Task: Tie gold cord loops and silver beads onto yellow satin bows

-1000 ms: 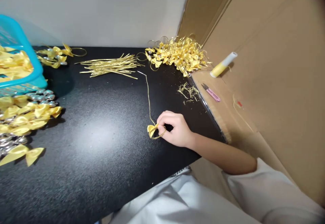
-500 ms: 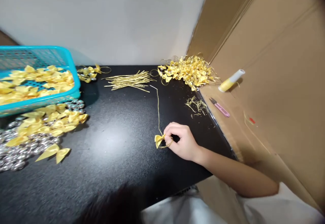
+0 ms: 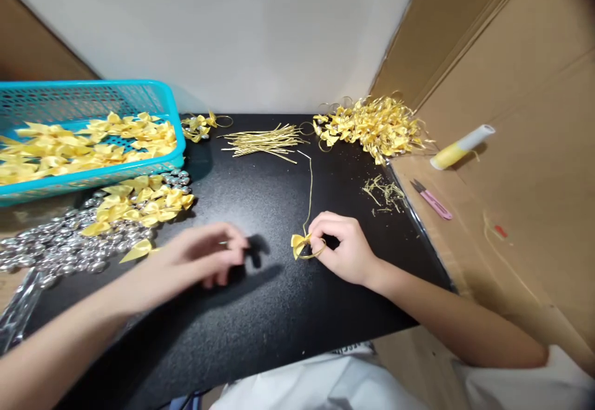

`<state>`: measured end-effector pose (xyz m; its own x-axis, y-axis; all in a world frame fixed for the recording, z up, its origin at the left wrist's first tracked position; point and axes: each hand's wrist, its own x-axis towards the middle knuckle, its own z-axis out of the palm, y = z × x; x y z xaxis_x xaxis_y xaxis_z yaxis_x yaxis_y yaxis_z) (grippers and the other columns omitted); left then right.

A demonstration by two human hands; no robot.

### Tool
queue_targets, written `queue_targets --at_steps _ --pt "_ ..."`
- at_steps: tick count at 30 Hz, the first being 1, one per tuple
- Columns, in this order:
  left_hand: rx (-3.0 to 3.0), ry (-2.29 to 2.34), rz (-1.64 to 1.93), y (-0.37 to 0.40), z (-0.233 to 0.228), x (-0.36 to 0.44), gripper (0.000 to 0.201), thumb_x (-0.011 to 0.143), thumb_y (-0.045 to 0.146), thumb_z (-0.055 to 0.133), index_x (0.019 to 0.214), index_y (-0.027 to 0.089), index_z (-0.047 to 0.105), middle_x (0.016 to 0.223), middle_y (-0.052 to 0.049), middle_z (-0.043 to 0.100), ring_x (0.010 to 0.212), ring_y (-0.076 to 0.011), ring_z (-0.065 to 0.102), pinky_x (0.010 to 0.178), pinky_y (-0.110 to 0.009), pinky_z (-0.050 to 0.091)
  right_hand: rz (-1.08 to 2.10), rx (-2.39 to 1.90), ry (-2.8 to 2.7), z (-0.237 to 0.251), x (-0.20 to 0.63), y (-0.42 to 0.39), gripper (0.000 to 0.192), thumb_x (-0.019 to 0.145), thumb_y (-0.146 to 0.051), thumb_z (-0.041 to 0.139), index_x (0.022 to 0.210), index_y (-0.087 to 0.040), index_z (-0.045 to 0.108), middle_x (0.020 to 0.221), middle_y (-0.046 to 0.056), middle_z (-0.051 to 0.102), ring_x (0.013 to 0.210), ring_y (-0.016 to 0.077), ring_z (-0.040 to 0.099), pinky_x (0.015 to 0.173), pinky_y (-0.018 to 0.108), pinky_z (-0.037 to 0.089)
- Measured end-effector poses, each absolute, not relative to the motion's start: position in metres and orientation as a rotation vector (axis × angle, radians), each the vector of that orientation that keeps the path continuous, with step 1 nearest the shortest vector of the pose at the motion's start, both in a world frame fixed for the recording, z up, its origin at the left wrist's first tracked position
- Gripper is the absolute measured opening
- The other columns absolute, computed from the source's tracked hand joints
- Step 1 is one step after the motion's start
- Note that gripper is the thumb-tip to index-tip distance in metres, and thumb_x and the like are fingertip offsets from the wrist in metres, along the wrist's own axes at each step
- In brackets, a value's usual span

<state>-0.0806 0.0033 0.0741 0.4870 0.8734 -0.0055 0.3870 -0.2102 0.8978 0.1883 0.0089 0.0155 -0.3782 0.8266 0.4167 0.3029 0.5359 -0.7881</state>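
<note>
My right hand (image 3: 344, 247), thumb and forefinger pinched together, holds a small yellow ribbon bow (image 3: 298, 246). A loop of gold cord (image 3: 315, 255) curves round under the fingertips. From the bow a gold cord (image 3: 311, 193) runs up the black table and ends in a thin pale tip like a needle. To the left hovers my left hand (image 3: 209, 255), palm inward, fingers curled towards the thumb. Motion blurs it, and I cannot make out what lies between its fingertips. Beside its wrist a loose yellow bow (image 3: 139, 250) lies partly covered.
A turquoise basket (image 3: 175, 118) of yellow bows stands at left. Before it lie silver beads (image 3: 69, 242) and more bows (image 3: 153, 205). Cut gold cords (image 3: 264, 141) lie at the back. Finished-looking bow loops (image 3: 376, 124), cord scraps (image 3: 383, 191), pink thread snips (image 3: 431, 200) and a yellow thread spool (image 3: 460, 147) are right.
My left hand has come into view from the left, over the table. The right hand keeps its pinch on the bow. The whole view has shifted so more of the left side shows.
</note>
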Motion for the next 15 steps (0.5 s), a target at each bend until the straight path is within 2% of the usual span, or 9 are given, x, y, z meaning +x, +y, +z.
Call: queue_targets --at_steps 2,5,9,15 --pt "1.782 1.055 0.636 0.004 0.064 -0.068 0.033 0.095 0.043 0.047 0.086 0.015 0.063 0.067 0.001 0.063 0.058 -0.0105 0.060 0.053 -0.021 0.048 0.765 -0.919 -1.936 0.013 0.185 0.012 0.019 0.076 -0.009 0.054 0.059 -0.017 0.054 0.068 0.003 0.063 0.065 0.0133 0.059 0.063 0.025 0.046" --pt "1.741 1.013 0.593 0.009 0.045 -0.035 0.035 0.095 0.043 0.045 0.078 0.016 0.059 0.055 0.004 0.056 0.047 -0.0086 0.053 0.046 -0.018 0.041 0.758 -0.919 -1.953 0.009 0.185 0.014 0.020 0.079 -0.012 0.054 0.060 -0.018 0.054 0.068 0.002 0.062 0.064 0.0132 0.058 0.062 0.026 0.046" --pt "1.681 0.945 0.513 0.011 0.025 -0.005 0.034 0.096 0.035 0.040 0.071 0.016 0.054 0.052 0.005 0.053 0.041 -0.0067 0.049 0.043 -0.017 0.037 0.778 -0.910 -1.960 0.006 0.186 0.015 0.020 0.080 -0.014 0.054 0.061 -0.019 0.053 0.068 0.003 0.061 0.065 0.0135 0.057 0.062 0.026 0.047" --pt "1.737 0.965 0.521 0.005 0.018 -0.011 0.027 0.095 0.029 0.042 0.074 0.017 0.054 0.058 0.005 0.055 0.048 -0.0068 0.050 0.049 -0.017 0.038 0.802 -0.882 -1.959 0.006 0.184 0.009 0.020 0.081 -0.015 0.055 0.062 -0.019 0.053 0.069 0.004 0.062 0.065 0.0140 0.057 0.063 0.027 0.048"
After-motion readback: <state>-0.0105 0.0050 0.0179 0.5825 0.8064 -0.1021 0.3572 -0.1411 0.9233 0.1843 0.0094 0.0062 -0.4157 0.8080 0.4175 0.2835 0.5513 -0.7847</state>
